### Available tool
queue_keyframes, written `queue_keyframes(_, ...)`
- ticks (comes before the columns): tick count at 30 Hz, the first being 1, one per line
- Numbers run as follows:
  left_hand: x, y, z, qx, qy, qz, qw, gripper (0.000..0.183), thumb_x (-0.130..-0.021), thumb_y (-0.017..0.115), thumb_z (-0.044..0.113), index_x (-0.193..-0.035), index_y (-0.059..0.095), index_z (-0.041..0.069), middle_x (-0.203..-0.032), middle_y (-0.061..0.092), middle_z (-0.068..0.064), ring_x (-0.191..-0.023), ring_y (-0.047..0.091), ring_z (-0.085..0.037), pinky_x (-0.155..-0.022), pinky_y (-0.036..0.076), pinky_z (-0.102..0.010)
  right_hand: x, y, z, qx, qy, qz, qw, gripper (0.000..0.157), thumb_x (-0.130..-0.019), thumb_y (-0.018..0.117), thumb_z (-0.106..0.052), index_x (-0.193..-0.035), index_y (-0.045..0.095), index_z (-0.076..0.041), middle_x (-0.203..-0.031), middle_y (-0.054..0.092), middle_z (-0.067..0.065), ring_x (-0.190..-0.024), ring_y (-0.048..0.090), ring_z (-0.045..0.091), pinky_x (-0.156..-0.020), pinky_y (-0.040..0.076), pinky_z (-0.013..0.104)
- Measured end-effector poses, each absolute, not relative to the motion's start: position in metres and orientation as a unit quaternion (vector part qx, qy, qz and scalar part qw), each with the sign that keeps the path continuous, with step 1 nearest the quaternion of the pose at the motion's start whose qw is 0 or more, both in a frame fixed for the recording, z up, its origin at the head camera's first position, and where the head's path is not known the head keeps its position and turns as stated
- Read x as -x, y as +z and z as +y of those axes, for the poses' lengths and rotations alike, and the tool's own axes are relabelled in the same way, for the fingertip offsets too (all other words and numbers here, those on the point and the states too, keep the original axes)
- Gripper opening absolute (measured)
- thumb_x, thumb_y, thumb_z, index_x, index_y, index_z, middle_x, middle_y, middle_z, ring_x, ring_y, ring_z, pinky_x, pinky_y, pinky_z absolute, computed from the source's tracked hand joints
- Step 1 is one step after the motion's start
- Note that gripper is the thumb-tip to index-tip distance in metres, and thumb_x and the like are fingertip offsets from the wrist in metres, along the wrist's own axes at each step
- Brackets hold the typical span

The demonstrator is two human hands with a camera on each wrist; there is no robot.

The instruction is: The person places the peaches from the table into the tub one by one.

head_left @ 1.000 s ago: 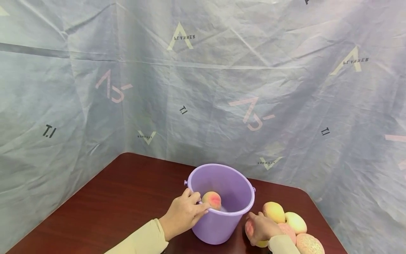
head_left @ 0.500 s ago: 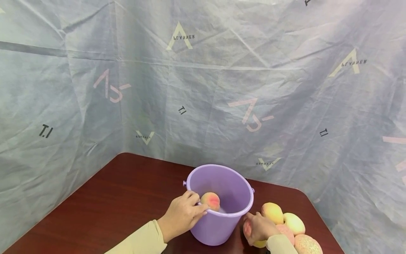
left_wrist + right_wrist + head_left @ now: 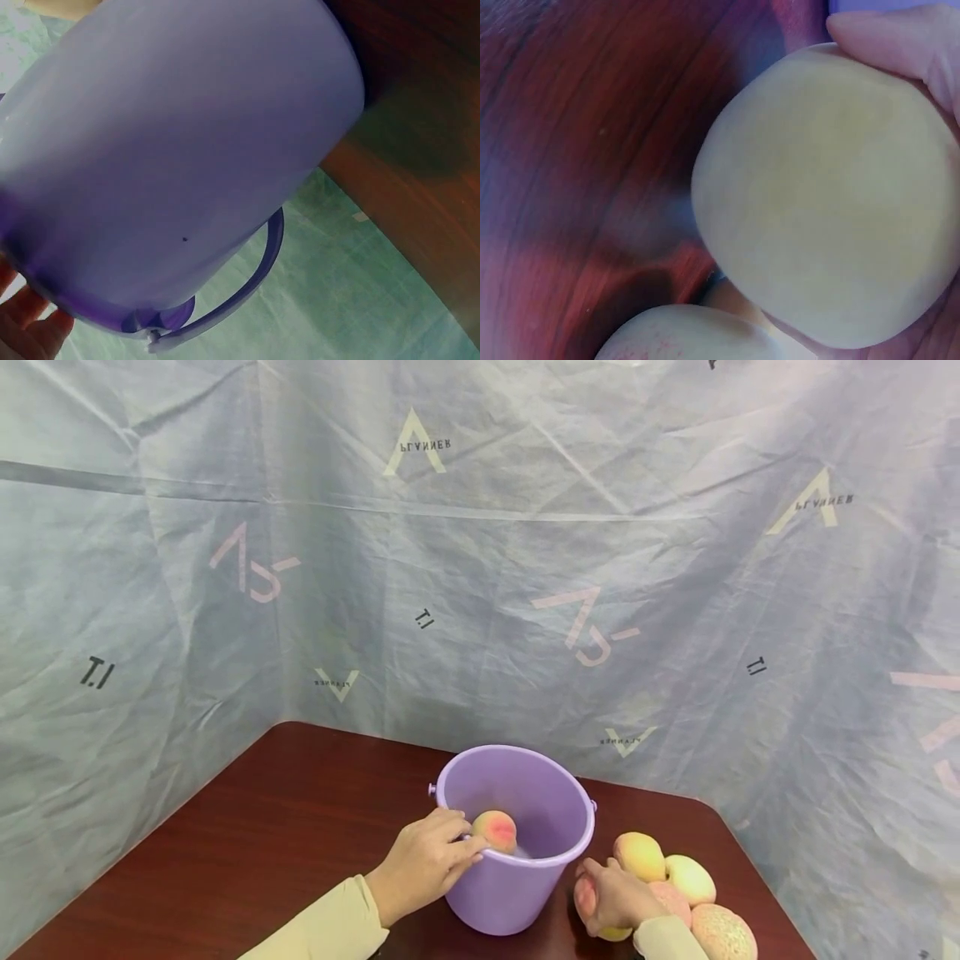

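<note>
A purple bucket [image 3: 504,893] stands upright on the table, with one peach [image 3: 495,831] inside it. My left hand [image 3: 423,864] grips the near-left part of its rim; in the left wrist view the fingertips [image 3: 51,330] show at the rim beside the bucket wall [image 3: 180,142]. To the bucket's right, my right hand [image 3: 621,897] holds a red and yellow peach [image 3: 586,895] low at the table. The right wrist view shows this peach's pale yellow side [image 3: 825,202] large, with the thumb [image 3: 885,37] along its edge. The other fingers are hidden there.
Right of my right hand several fruits lie close together: a yellow-orange one [image 3: 640,857], a pale yellow one [image 3: 691,880], a pink one [image 3: 672,900] and a speckled one [image 3: 723,932]. A grey printed cloth [image 3: 480,568] hangs behind the dark red table [image 3: 315,802].
The whole head view has shifted slightly, so everything sits a little further left. Both hands keep their places on the bucket rim and the peach.
</note>
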State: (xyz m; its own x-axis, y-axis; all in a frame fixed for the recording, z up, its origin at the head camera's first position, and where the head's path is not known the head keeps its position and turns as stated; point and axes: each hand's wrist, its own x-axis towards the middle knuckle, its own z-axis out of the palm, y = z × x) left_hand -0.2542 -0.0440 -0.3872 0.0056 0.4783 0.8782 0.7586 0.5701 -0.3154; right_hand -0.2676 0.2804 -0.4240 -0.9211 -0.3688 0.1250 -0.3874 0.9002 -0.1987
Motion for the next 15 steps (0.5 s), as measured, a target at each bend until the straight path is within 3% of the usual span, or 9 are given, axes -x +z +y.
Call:
queue_keyframes(5, 0.254, -0.385, -0.046, 0.456, -0.114, -0.706, 0.529, 0.043, -0.106, 0.036, 0.03, -0.087, 0.072, 0.018, -0.081, 0.067, 0.003, -0.089, 0.068, -0.018, -0.082, 0.055, -0.033, 0.264, -0.426, 0.282, -0.209, 0.102, -0.971, 0.056, 0.065, -0.039, 0.085, -0.016, -0.099, 0.058, -0.017, -0.086, 0.051, 0.011, -0.07, 0.053, 0.025, -0.054, 0.045, 0.036)
queue_keyframes(15, 0.254, -0.384, -0.047, 0.465, -0.121, -0.707, 0.519, 0.044, -0.106, 0.035, 0.031, -0.086, 0.072, 0.019, -0.08, 0.065, 0.003, -0.081, 0.063, -0.013, -0.08, 0.055, -0.03, 0.264, -0.428, 0.292, -0.25, 0.121, -0.957, 0.083, 0.064, -0.046, 0.088, -0.027, -0.101, 0.058, -0.011, -0.085, 0.056, 0.008, -0.072, 0.056, 0.018, -0.061, 0.049, 0.029)
